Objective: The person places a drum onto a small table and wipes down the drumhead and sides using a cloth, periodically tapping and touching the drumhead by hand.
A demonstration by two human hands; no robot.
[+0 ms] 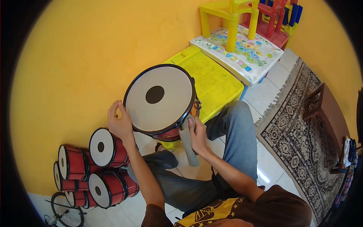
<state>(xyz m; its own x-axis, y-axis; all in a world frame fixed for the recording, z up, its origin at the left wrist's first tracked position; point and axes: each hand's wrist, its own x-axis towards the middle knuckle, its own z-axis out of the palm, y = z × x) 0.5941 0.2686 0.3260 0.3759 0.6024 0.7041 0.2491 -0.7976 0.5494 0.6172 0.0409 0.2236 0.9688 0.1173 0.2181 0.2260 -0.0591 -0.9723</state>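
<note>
A drum [172, 94] with a pale head, a dark centre patch and a black rim rests tilted over my lap and the yellow table. My left hand [120, 123] is beside the rim on the left, its fingers curled toward the thumb in a pinch shape; I see nothing between them. A grey cloth [190, 151] hangs from my right hand [198, 140], which grips it against the drum's near right side. Part of the red shell and some metal fittings show below the rim.
Several red drums [109, 185] are stacked at lower left, near a bicycle wheel [68, 210]. A yellow plastic table [215, 79] adjoins a printed white table [261, 72] bearing a yellow chair [217, 11]. At right, a brown table [332, 117] stands on a patterned rug [287, 147].
</note>
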